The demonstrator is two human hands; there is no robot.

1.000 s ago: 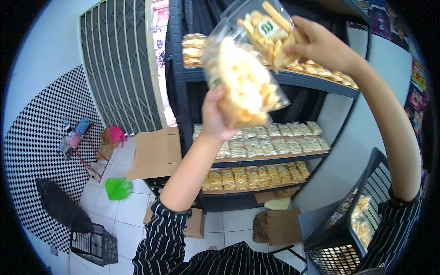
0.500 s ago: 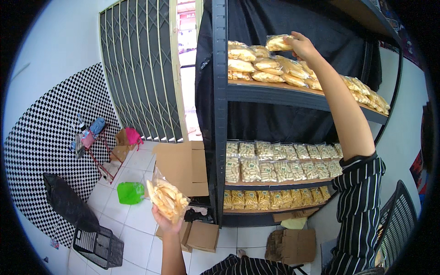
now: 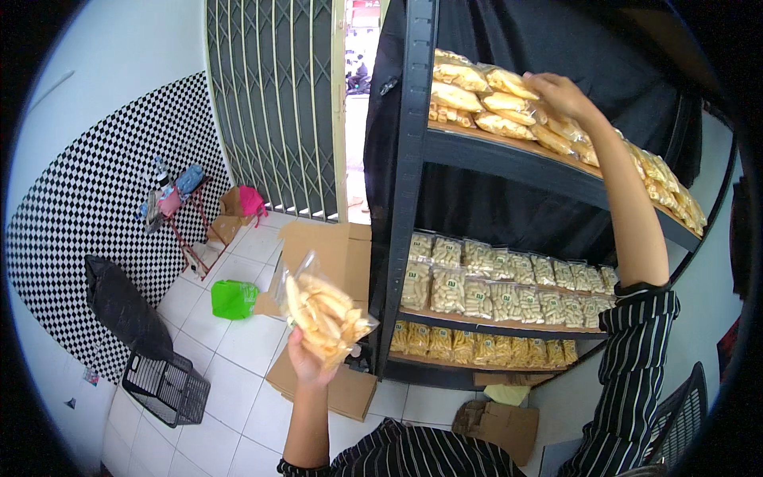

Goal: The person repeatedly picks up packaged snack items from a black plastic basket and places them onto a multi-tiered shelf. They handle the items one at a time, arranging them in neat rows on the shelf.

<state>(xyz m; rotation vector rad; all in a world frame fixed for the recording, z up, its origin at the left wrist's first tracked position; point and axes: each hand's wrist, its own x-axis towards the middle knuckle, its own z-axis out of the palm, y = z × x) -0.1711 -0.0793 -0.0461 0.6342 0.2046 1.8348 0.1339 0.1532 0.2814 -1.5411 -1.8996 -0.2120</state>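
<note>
In my left hand (image 3: 311, 362) is a clear plastic bag of pale yellow, finger-shaped snacks (image 3: 324, 314), gripped at its lower end and raised in front of the cardboard. My right hand (image 3: 566, 97) reaches to the upper shelf. Its fingers are closed at the right end of a similar snack bag (image 3: 510, 83), which lies on top of the stack; the thumb is hidden. Around it, more filled snack bags (image 3: 455, 96) are piled along the shelf board (image 3: 509, 145).
Lower shelves hold rows of clear bags with whitish snacks (image 3: 478, 302) and yellow snacks (image 3: 439, 340). A dark shelf post (image 3: 413, 159) stands between my hands. Cardboard (image 3: 338, 246), a green bag (image 3: 234, 300) and a black crate (image 3: 169, 389) are on the tiled floor. A folding gate (image 3: 274, 103) stands behind.
My right hand has lowered the bag from above the stack onto it. My left hand still holds its bag, now slightly farther right in the view. The whole view has shifted.
</note>
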